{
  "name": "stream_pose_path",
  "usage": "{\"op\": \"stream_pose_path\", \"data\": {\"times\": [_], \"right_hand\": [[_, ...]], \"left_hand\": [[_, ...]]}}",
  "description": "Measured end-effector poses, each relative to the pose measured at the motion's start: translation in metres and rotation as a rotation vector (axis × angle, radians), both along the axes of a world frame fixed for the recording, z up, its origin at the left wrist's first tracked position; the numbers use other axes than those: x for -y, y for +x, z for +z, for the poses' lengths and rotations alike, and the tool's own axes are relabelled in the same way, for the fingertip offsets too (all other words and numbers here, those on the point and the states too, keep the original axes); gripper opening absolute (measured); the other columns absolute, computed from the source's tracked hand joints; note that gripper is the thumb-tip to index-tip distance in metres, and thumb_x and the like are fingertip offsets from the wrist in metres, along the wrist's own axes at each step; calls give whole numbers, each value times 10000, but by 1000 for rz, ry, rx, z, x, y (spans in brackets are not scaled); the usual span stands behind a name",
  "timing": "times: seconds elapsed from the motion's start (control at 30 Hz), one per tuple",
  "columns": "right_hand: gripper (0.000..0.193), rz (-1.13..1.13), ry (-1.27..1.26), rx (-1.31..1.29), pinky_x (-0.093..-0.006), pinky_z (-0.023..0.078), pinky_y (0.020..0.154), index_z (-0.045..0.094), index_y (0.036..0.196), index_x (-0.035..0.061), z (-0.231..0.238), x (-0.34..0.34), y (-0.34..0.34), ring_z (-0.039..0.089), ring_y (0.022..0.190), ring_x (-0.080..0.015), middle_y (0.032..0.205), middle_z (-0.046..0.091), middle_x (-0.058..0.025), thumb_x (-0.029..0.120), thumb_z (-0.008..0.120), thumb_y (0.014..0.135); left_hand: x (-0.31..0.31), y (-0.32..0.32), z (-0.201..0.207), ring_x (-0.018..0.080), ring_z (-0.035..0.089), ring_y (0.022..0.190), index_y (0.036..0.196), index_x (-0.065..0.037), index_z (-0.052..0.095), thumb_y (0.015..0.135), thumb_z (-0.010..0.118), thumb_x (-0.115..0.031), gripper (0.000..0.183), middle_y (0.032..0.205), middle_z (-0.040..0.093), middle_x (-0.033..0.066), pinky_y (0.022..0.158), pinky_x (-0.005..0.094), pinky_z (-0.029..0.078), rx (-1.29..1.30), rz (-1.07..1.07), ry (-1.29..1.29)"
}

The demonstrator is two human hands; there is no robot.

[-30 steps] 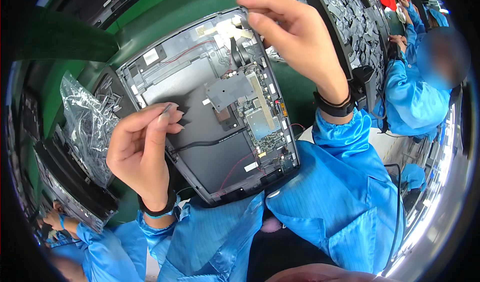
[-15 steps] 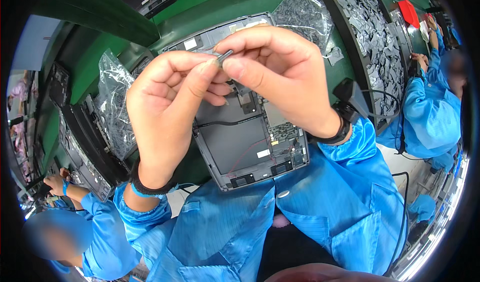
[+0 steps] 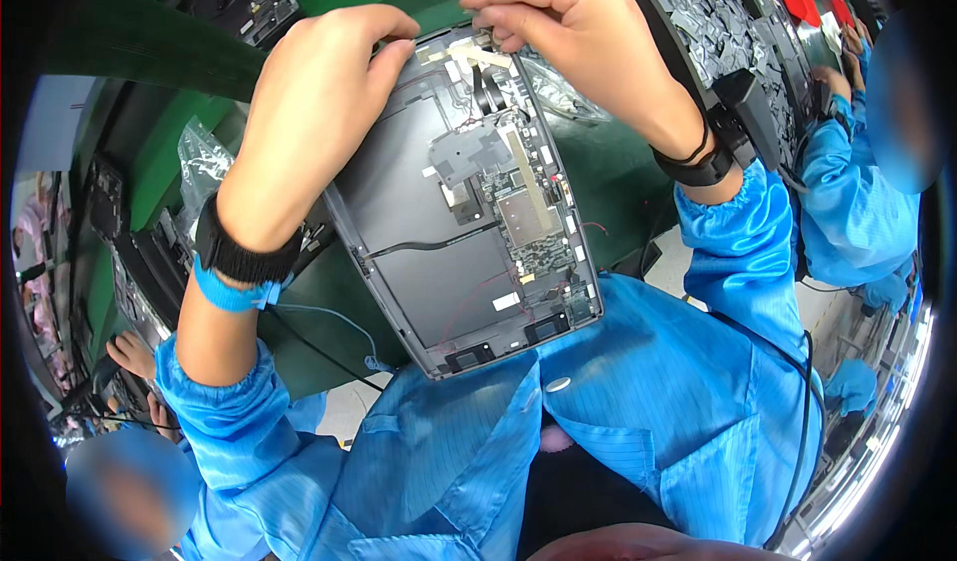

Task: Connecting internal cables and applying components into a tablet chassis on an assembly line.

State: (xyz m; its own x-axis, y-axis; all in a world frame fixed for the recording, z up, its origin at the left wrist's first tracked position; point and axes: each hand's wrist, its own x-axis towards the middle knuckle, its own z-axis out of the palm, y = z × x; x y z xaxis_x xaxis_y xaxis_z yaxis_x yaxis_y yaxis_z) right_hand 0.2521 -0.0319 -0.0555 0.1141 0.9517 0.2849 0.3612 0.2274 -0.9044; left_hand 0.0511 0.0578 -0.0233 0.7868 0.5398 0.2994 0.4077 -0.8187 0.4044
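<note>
An opened tablet-like device [image 3: 439,292] lies tilted in front of me, its back end close to my blue smock. Its circuit board [image 3: 528,219], a black cable [image 3: 429,246] and strips of tape show. My left hand [image 3: 324,98] is at the far left corner, thumb and forefinger drawn together; what they hold, if anything, is hidden. Over the far right corner, my right hand [image 3: 583,33] has its thumb and forefinger closed near the edge, other fingers curled beneath. Anything in that pinch is too small to make out. The small dark piece seen earlier is not visible.
Clear plastic bags [image 3: 204,157] lie beside the device on the green bench [image 3: 329,354]. A tray of grey pieces [image 3: 688,23] stands at far right. A blue wrist strap's cord [image 3: 334,314] trails from my left wrist. Co-workers sit at both sides.
My hands have parted from their shared pinch on a small dark piece and moved away to the device's two far corners. More of the device's inside now shows.
</note>
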Motion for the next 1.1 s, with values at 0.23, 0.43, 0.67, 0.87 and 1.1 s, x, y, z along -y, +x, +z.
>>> {"op": "stream_pose_path", "data": {"times": [0.23,0.43,0.67,0.87,1.1], "right_hand": [[71,-95,499,754,-390,503,658,667,778,58,8,1,2,604,749,-285,759,598,-74,113,707,754],[102,-88,511,837,-398,499,667,604,704,40,8,-3,0,580,772,-288,739,545,-82,82,694,726],[79,7,398,1011,-284,503,697,638,914,-23,31,-7,-8,630,758,-194,852,657,-119,50,629,886],[38,120,319,1046,-376,537,681,652,751,36,14,-21,11,662,762,-313,745,634,-127,67,646,729],[77,253,409,1082,-390,544,673,645,762,15,16,-28,15,673,758,-318,744,638,-144,89,640,744]], "left_hand": [[-2,17,-5,321,668,772,935,3,701,828,637,-110,168,840,690,173,711,375,516,6,-51,-53],[0,23,-2,304,670,742,891,-20,708,810,655,-127,145,807,692,147,673,373,517,-45,-9,-14],[4,21,-10,328,648,706,773,-43,677,793,667,-170,129,727,661,129,627,415,519,-41,10,204],[1,28,-16,333,640,716,773,-45,652,800,659,-179,137,754,644,125,622,433,516,-33,-47,270],[31,7,3,278,589,820,870,-59,649,745,708,-91,142,853,610,80,714,372,488,39,-46,299]]}}
